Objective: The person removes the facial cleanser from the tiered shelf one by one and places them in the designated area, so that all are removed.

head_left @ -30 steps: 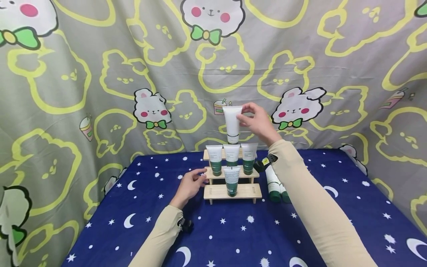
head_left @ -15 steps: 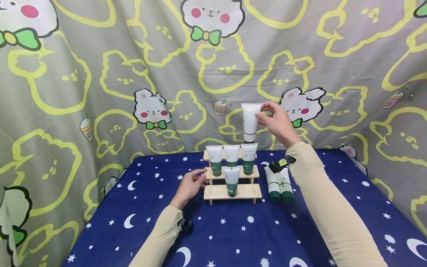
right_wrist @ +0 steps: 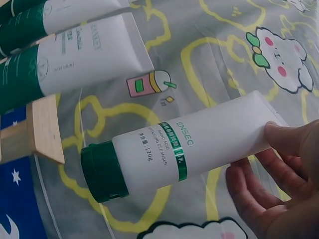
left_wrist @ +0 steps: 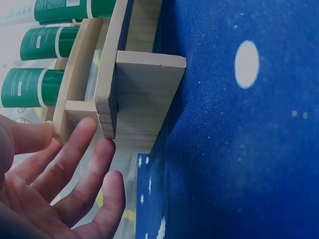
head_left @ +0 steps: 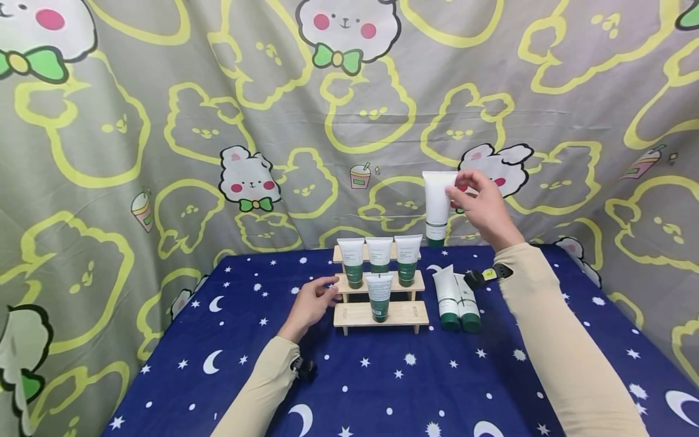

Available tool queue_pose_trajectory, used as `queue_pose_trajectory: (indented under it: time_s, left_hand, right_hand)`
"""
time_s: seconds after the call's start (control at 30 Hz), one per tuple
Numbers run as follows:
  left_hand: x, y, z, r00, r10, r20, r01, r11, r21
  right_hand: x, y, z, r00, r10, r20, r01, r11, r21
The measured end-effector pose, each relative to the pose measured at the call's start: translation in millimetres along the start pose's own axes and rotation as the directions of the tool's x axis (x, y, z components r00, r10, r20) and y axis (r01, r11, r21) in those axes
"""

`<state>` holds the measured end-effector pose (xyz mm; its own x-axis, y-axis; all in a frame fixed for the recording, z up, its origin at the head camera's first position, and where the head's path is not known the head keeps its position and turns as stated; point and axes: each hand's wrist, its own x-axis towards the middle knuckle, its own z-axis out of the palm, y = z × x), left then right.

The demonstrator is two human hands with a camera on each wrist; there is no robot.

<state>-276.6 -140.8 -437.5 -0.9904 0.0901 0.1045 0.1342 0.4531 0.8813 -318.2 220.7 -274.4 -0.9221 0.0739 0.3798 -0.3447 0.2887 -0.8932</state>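
My right hand (head_left: 483, 206) pinches a white cleanser tube (head_left: 437, 203) by its flat top end and holds it in the air, green cap (right_wrist: 103, 171) down, to the right of the rack. In the right wrist view the tube's label reads "amino acid" cleanser, 120g. My left hand (head_left: 311, 306) is at the left end of a stepped wooden rack (head_left: 349, 314). In the left wrist view its thumb (left_wrist: 35, 137) and relaxed fingers lie right at the shelf ends. Three white-and-green tubes (head_left: 378, 252) stand on the middle step, and a smaller tube (head_left: 379, 297) on the lowest.
Two more tubes (head_left: 468, 306) lie side by side on the table right of the rack, caps toward me. The table has a dark blue cloth (head_left: 360, 394) with moons and stars. Behind hangs a grey cartoon curtain (head_left: 306, 121). The rack's top step (head_left: 337, 252) is partly hidden.
My right hand has carried the cleanser tube rightward, from above the rack's middle to past its right end. The two lying tubes now show more fully. My left hand stays at the rack.
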Motion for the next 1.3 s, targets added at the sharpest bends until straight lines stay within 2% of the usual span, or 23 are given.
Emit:
queue_pose_trajectory:
  time_s: [0.27, 0.5, 0.83, 1.3]
  left_hand:
    - [0.2, -1.1, -0.1, 1.000, 0.004, 0.002, -0.004, 1.000, -0.004]
    - [0.1, -2.0, 0.2, 1.000, 0.012, -0.002, -0.012, 1.000, 0.008]
    - [0.8, -1.2, 2.5, 1.000, 0.017, -0.012, -0.017, 1.000, 0.009]
    - [-0.2, -1.7, 1.0, 1.000, 0.014, -0.001, -0.014, 1.000, 0.002]
  right_hand:
    - [-14, 14, -20, 0.999, -0.015, -0.032, 0.016, 0.999, 0.037]
    - [-25, 35, -36, 1.000, 0.003, -0.027, 0.000, 0.994, 0.106]
    - [-43, 64, -50, 0.997, 0.056, -0.051, -0.061, 0.994, -0.089]
    - [-62, 107, -62, 0.985, 0.146, -0.086, -0.157, 0.978, -0.137]
